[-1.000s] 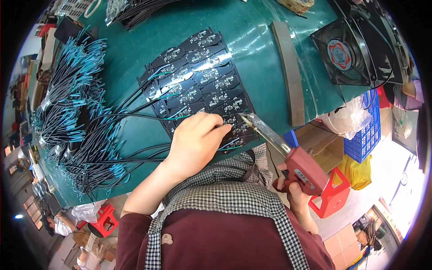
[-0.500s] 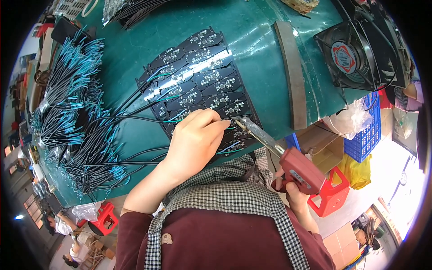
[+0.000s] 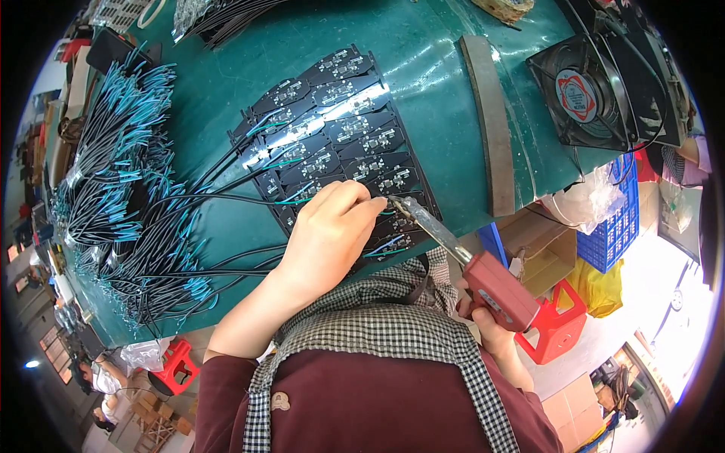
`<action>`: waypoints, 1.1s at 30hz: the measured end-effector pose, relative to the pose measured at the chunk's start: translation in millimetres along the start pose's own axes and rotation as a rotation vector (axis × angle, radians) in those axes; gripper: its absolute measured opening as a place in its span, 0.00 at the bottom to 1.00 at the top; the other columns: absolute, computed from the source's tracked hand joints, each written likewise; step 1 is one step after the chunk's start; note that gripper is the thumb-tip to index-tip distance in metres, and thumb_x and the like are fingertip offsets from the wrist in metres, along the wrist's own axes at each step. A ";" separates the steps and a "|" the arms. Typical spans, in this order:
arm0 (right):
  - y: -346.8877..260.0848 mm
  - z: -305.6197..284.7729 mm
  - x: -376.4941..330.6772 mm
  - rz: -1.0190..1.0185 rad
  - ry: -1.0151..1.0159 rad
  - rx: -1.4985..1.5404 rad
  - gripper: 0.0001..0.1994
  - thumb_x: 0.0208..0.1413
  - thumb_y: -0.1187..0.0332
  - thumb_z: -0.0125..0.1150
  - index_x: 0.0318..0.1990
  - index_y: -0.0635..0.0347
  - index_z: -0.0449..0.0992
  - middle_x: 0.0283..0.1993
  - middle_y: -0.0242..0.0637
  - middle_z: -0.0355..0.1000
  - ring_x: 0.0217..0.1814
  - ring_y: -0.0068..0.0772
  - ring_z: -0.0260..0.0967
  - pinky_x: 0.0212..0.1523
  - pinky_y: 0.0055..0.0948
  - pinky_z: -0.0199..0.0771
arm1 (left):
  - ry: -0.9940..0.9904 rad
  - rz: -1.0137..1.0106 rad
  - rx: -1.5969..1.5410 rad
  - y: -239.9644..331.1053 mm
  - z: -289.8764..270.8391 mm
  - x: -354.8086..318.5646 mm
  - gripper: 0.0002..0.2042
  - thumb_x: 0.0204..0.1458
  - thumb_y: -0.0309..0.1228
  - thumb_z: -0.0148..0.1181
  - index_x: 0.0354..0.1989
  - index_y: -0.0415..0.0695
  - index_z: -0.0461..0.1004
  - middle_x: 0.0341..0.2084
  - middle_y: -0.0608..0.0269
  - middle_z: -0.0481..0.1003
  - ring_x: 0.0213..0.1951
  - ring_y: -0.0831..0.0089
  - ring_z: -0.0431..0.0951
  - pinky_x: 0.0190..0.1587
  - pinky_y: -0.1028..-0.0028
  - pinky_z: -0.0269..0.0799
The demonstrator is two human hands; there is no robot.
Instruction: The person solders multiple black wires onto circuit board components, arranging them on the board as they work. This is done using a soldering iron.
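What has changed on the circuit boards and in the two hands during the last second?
The soldering iron in the right hand has swung up, so its tip now meets the left hand fingertips on the black circuit board panel. The left hand barely shifted. The wire bundles and fan stayed put.

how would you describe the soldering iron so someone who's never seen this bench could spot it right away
Start at the green bench and find the panel of small black circuit boards near its front edge. At the panel's lower right corner, by the left hand, a thin metal tip touches a board. Follow it down-right to the soldering iron in the right hand: its chunky red handle stands out.
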State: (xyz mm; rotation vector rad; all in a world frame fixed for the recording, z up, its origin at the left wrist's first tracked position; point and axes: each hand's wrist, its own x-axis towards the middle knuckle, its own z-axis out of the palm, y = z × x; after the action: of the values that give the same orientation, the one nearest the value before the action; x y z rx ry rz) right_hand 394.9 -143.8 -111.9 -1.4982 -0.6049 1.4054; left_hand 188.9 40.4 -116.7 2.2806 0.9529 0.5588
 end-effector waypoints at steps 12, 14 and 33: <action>9.0 -2.4 -8.8 -0.104 -0.031 0.157 0.35 0.48 0.61 0.65 0.60 0.64 0.56 0.50 0.55 0.66 0.30 0.30 0.68 0.26 0.25 0.70 | 0.028 -0.008 0.020 0.7 4.0 -3.0 0.09 0.41 0.19 0.59 0.34 0.40 0.76 0.27 0.62 0.70 0.29 0.65 0.72 0.32 0.70 0.69; 7.4 -0.5 -9.7 -0.113 -0.019 0.164 0.35 0.48 0.61 0.65 0.60 0.64 0.56 0.49 0.55 0.66 0.29 0.30 0.68 0.26 0.25 0.70 | 0.060 -0.016 0.030 0.7 5.3 -3.6 0.08 0.41 0.20 0.60 0.33 0.40 0.75 0.26 0.62 0.70 0.30 0.65 0.72 0.32 0.70 0.69; 6.2 4.0 -15.0 -0.031 0.013 0.069 0.30 0.48 0.58 0.63 0.53 0.68 0.62 0.36 0.42 0.71 0.25 0.25 0.66 0.26 0.24 0.67 | 0.058 -0.140 -0.039 12.3 12.9 -1.5 0.08 0.39 0.19 0.61 0.27 0.39 0.69 0.28 0.59 0.67 0.33 0.61 0.70 0.35 0.68 0.66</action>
State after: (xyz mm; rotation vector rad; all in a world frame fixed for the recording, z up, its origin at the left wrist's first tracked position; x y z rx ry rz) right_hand 386.4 -158.1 -109.8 -1.4367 -0.5647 1.3782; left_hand 201.4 27.7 -118.2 2.1542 1.1101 0.5803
